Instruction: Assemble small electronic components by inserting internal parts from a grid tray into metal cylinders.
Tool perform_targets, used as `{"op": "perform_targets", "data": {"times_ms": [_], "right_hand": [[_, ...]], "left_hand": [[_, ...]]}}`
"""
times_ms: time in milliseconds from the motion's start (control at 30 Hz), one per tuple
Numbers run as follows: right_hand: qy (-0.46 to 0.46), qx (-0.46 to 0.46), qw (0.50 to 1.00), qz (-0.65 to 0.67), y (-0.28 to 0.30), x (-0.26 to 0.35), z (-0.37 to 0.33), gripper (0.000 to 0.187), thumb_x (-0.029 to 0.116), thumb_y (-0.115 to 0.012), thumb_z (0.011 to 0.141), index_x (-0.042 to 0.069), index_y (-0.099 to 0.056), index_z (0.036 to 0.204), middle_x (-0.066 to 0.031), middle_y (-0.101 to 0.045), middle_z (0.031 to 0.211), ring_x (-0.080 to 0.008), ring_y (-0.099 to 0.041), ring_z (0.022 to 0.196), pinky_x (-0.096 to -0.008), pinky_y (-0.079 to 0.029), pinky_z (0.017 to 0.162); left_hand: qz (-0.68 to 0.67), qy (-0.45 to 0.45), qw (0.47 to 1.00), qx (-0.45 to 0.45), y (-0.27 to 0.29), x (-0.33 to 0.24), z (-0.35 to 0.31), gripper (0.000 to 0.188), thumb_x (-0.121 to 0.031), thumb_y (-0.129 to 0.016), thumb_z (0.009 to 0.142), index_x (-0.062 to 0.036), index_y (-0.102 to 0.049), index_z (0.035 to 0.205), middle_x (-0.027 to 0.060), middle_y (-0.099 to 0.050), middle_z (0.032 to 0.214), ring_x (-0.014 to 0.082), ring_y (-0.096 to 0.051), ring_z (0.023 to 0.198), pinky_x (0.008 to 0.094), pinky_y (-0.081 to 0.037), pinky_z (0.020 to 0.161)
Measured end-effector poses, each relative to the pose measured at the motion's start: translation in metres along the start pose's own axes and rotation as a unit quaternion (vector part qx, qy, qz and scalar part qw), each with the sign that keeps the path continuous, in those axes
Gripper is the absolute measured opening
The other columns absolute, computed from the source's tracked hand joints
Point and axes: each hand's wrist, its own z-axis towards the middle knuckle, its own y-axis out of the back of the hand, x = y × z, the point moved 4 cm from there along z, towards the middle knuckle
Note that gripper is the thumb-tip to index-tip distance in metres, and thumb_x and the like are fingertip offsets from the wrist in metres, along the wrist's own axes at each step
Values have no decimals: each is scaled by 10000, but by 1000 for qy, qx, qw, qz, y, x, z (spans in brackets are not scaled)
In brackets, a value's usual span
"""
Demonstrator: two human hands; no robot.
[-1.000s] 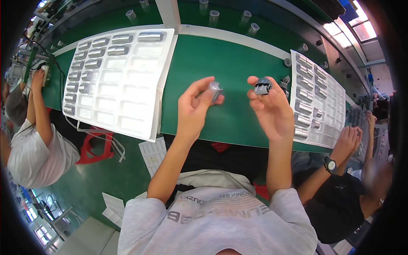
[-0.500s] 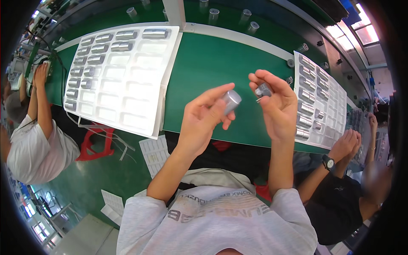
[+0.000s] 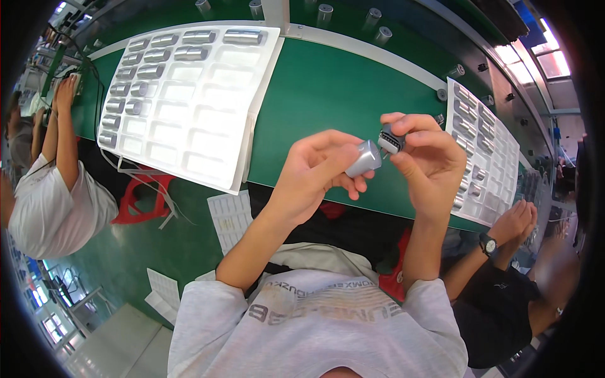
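In front of me, my left hand (image 3: 313, 169) grips a smooth silver metal cylinder (image 3: 365, 159) between thumb and fingers, its flat end tilted up to the right. My right hand (image 3: 435, 162) pinches a small dark part (image 3: 391, 140) with a pale ridged band and a thin pin-like piece below it. The part is held just above and right of the cylinder's end, close to it; whether they touch I cannot tell. Both hands are raised over the green tabletop (image 3: 315, 94).
A white moulded tray (image 3: 217, 135) partly filled with silver cylinders lies left; another tray (image 3: 498, 170) with cylinders is right. More cylinders (image 3: 383, 35) stand beyond the white rail. A co-worker's hands (image 3: 513, 222) are at the right, another's (image 3: 65, 93) far left.
My hands have come closer together, bringing the cylinder and the small dark part near each other. The dark part has turned, showing its ridged band. The view has shifted slightly.
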Motion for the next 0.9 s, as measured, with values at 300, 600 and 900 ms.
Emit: {"op": "perform_targets", "data": {"times_ms": [300,600,900], "right_hand": [[47,40,968,-242,-16,25,7,311,-165,-699,674,-29,-690,953,-137,-699,934,-325,-664,961,-375,-538,830],[74,121,934,-327,-22,29,5,249,-94,-701,763,-57,-666,1007,-203,-691,1022,-348,-656,1007,-398,-533,859],[-87,12,975,-205,-5,18,2,288,-98,-761,711,-43,-692,985,-184,-706,1051,-243,-686,959,-316,-547,836]], "left_hand": [[0,-31,999,-8,0,1,0,269,-216,-560,986,15,-595,1119,171,-680,913,190,-673,717,288,-558,591],[-2,-50,999,-19,-2,0,-2,240,-182,-594,968,22,-613,1094,154,-680,896,195,-679,715,288,-572,595],[15,-62,998,-26,-2,0,-3,264,-165,-627,949,38,-620,1118,159,-684,872,206,-688,713,302,-588,605]]}}
